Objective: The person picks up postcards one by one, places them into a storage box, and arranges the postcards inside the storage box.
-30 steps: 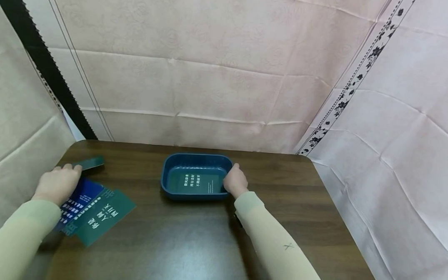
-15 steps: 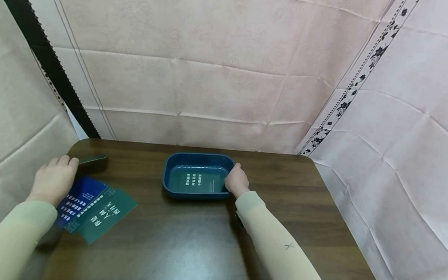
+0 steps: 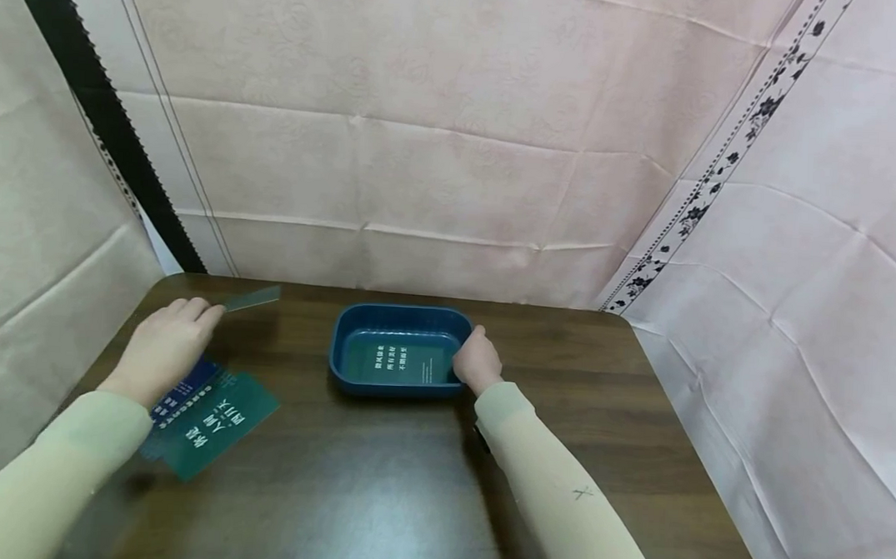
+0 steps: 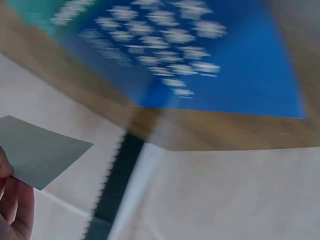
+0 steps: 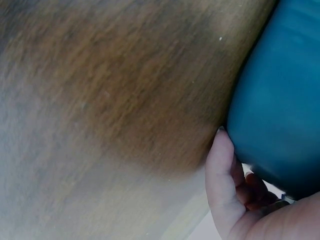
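Observation:
My left hand is raised over the left part of the table and pinches a thin card by its edge. In the left wrist view the card shows a plain grey-green face between thumb and fingers. Below that hand lie overlapping printed cards, a green card and a blue card, partly hidden by the hand and sleeve. At the table's middle sits a dark blue tray with a green printed card inside. My right hand holds the tray's right end, with curled fingers against its outer wall.
A brown wooden table with rounded far corners carries everything. Pale creased cloth hangs behind it, and more cloth hangs on the right side. A black strip runs down the left corner.
My left hand has shifted right, carrying the pinched card over the table toward the tray. The right hand and tray stay together, nearly unmoved.

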Demonstrator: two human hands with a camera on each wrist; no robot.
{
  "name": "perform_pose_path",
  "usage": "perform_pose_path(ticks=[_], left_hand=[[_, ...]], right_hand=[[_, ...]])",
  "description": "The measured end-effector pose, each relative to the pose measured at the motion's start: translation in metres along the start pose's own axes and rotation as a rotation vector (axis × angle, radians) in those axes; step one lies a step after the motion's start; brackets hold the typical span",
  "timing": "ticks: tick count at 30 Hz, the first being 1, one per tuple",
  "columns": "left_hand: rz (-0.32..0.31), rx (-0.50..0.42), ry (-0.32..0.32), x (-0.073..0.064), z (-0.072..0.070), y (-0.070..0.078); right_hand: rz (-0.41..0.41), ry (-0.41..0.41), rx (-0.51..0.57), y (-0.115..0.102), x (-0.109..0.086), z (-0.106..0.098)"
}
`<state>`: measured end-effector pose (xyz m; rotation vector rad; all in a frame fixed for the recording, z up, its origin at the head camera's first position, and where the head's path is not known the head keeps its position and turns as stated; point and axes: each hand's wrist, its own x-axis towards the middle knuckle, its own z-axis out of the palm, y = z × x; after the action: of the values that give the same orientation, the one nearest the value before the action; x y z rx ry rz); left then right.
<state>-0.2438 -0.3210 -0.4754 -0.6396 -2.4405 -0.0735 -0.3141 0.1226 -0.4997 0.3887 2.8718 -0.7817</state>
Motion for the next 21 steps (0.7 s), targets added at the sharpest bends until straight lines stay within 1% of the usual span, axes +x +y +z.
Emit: perform_pose_path(ticks=[3,7,12,16,21], left_hand=[[0.061,-0.012,0.024,0.014,-0.003,0.019],[0.113,-0.038,0.006,0.030,-0.006,0.044],[0.166,-0.063,-0.017,0.050,-0.006,0.072],[0.204,-0.069,0.001,0.063,-0.001,0.091],[0.253,-0.065,0.027,0.078,0.011,0.114]], right_hand=[[0.005,-0.003,0.004,0.001,0.001,0.000],[0.024,-0.009,0.004,0.001,0.006,0.002],[0.027,-0.003,0.002,0.001,0.006,0.003],[0.020,-0.002,0.008,-0.001,0.004,0.001],[0.022,-0.005,0.016,-0.002,0.001,0.000]])
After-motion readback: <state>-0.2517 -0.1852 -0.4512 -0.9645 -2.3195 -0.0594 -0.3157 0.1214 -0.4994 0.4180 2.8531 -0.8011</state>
